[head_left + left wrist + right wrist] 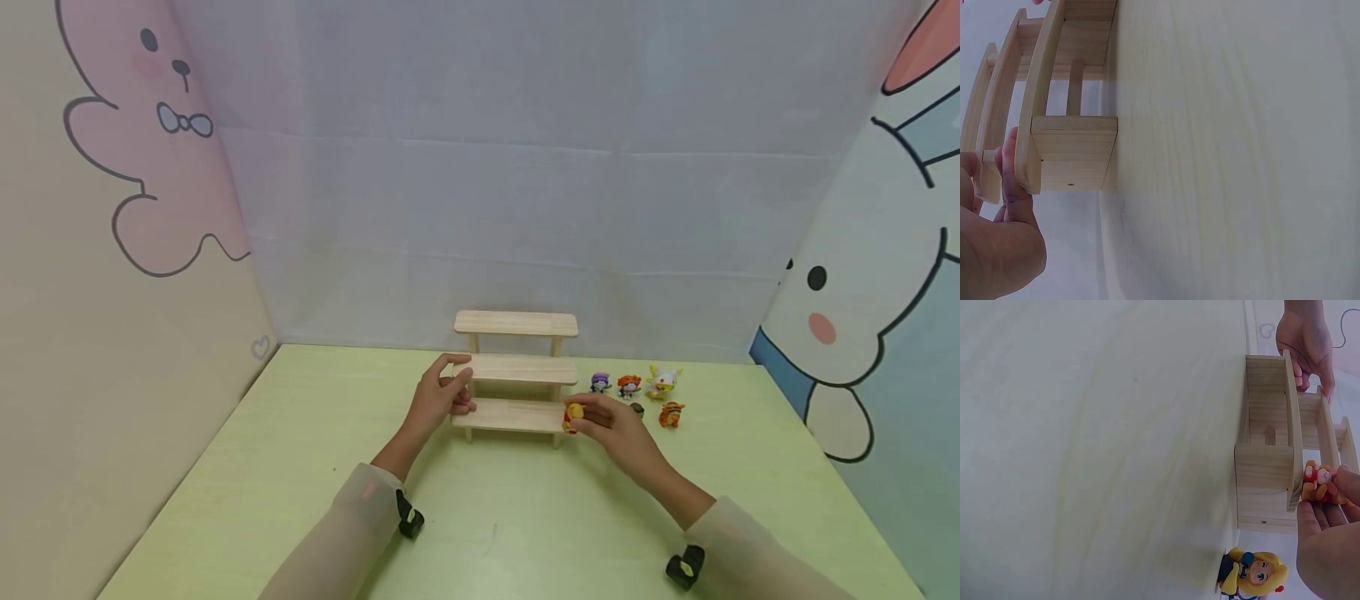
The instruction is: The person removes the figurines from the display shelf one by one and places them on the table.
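Note:
A three-step wooden display shelf [517, 414] stands against the back of the table. My left hand [441, 392] holds its left end, fingers around the ends of the lower and middle boards; in the left wrist view the hand [1000, 244] partly covers those ends. Between the right hand's [618, 433] thumb and fingers is a small yellow-and-red bear figurine [573, 417], pinched at the right end of the lowest board. The right wrist view shows this figurine [1319, 481] just at that board's edge, its underside hidden by the fingers.
Right of the shelf stand several figurines: a purple-hatted one [600, 382], an orange-red-topped one [629, 385], a white-and-yellow one [663, 382] and an orange tiger [671, 414]. A yellow-haired figurine [1257, 575] stands near the shelf's right side. Printed walls enclose the table [300, 475].

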{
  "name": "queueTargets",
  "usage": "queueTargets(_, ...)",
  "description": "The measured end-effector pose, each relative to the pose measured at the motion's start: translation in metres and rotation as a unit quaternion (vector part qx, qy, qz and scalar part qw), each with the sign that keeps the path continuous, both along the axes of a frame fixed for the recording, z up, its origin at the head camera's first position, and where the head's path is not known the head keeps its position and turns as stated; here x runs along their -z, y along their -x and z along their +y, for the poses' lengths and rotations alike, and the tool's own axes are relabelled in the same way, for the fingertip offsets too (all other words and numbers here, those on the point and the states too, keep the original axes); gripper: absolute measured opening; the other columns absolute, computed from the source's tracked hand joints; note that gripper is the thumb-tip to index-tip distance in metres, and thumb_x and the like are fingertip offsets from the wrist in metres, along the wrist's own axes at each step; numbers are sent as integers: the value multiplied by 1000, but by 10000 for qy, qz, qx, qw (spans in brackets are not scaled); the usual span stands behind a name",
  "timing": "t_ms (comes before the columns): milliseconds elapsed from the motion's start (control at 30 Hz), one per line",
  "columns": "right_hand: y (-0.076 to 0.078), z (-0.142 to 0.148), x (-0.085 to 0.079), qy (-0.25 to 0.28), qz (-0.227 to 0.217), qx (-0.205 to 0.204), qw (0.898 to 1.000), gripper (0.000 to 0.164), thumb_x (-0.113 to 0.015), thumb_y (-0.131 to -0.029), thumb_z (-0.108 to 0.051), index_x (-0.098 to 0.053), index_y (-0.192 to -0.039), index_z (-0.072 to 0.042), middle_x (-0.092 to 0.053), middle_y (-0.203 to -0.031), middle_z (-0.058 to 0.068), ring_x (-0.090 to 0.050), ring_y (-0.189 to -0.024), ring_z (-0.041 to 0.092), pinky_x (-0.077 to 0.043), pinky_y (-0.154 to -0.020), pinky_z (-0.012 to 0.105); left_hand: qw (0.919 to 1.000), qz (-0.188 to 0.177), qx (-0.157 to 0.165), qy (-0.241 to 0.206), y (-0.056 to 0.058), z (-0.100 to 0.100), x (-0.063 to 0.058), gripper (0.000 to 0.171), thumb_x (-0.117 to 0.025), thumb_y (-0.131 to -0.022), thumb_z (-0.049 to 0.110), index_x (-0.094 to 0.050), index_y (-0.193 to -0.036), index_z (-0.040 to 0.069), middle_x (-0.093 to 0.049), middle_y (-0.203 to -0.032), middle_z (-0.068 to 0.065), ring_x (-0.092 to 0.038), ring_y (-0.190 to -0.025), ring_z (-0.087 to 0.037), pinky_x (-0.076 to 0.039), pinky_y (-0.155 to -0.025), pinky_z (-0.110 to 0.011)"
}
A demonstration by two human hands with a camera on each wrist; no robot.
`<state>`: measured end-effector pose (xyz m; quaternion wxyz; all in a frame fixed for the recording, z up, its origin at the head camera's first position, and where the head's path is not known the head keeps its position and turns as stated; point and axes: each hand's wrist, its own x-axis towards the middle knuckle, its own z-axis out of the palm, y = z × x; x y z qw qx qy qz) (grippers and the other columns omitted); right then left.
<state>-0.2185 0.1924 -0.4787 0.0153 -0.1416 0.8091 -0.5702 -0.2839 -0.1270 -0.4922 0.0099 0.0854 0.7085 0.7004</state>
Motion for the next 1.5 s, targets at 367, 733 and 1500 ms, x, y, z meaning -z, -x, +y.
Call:
queueTargets(367, -5, 24, 4, -35, -80, 116, 9999, 40, -70, -100, -14, -63, -136, 1, -65, -134, 21, -66, -121, 30, -57, -91, 20, 10000, -27, -16, 31, -1, 1, -2, 38, -65, -105, 29, -60, -140, 15, -66, -73, -12, -72, -62, -21, -62, -57, -27)
queueTargets(733, -7, 39, 8, -149, -275, 233, 9992, 36, -69, -99, -6, -62, -134, 3, -64, -132, 23, -65, -122, 35, -59, -90, 23, 9999, -59, -35, 74, -3, 1, -5, 41, -65, -105, 29, -59, -141, 12, -67, -75, -17, -73, -64, -27, -62, -58, -28)
queueTargets(1500, -9, 49, 21, -270, -693, -206, 9970, 37, -71, -98, -5, -61, -131, 7, -63, -131, 28, -68, -116, 34, -60, -87, 26, 10000, -35, -13, -32, 0, 1, -1, 39, -66, -104, 27, -60, -140, 14, -65, -72, -11, -71, -61, -22, -62, -56, -28)
